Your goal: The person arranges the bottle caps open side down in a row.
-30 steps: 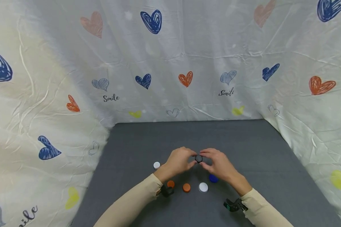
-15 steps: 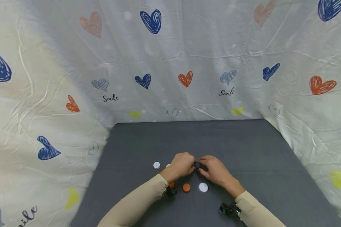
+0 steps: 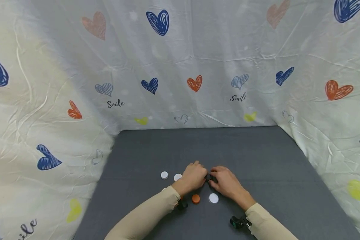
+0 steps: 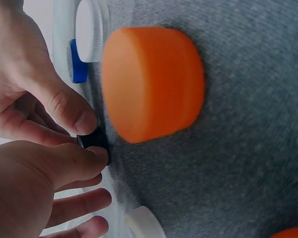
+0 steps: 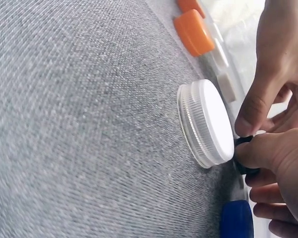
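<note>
A small black cap (image 3: 209,177) is held between both hands over the grey table. My left hand (image 3: 193,175) pinches it from the left, and my right hand (image 3: 225,181) pinches it from the right. In the left wrist view, both thumbs press against the black cap (image 4: 91,141), the left thumb covering part of it. Seen from the right wrist, the black cap (image 5: 244,168) is mostly hidden behind the fingers. A white ribbed cap (image 5: 204,123) stands close by, and a blue cap (image 5: 237,219) is near the right fingers.
An orange cap (image 3: 195,199) and a white cap (image 3: 213,198) lie on the grey table (image 3: 258,156) nearer the body. Two more white caps, one at the far left (image 3: 164,175), lie beside the left hand. Another orange cap is mostly hidden by the left wrist.
Both hands have come nearer the body, bringing the black cap lower in the head view. A white cap beside the left hand has come into sight; the right hand now hides the blue cap.
</note>
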Demonstrator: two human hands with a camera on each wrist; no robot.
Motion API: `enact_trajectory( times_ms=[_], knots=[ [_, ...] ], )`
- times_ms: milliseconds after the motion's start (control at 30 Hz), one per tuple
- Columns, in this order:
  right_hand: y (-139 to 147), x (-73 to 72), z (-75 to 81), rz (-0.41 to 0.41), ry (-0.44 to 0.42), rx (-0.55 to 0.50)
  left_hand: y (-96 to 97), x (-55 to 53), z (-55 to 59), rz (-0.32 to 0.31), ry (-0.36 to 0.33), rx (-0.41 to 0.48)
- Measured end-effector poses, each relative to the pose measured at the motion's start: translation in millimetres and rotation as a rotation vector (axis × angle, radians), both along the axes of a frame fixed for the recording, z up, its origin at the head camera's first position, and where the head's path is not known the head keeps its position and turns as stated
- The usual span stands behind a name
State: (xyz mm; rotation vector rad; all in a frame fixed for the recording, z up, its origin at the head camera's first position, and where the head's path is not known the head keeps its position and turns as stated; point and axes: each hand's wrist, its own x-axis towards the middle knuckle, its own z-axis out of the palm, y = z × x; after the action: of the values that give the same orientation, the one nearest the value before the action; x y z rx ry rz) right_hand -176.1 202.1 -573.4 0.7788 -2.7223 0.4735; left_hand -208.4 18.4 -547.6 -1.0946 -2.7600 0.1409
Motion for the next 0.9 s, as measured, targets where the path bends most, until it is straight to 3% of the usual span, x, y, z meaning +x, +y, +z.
enact_trajectory(
  times_ms=[233, 400, 567, 733, 900],
  knots=[
    [-1.0, 1.4, 1.5, -0.013, 0.003, 0.032, -1.4, 0.8, -3.2, 0.023, 0.0, 0.022],
    [4.1, 0.3, 10.6, -0.007, -0.036, 0.032, -13.4, 3.8, 6.7, 0.037, -0.004, 0.074],
    [13.2, -6.5, 29.7, -0.029, 0.003, 0.018, -35.1, 3.4, 36.0, 0.081, 0.05, 0.113],
    [26.5, -13.6, 52.2, -0.019, 0.162, -0.077, -63.1, 1.4, 69.6, 0.151, 0.123, 0.186],
    [45.9, -18.4, 65.2, -0.066, 0.292, -0.155, -97.8, -1.6, 94.6, 0.205, 0.202, 0.31]
  ],
)
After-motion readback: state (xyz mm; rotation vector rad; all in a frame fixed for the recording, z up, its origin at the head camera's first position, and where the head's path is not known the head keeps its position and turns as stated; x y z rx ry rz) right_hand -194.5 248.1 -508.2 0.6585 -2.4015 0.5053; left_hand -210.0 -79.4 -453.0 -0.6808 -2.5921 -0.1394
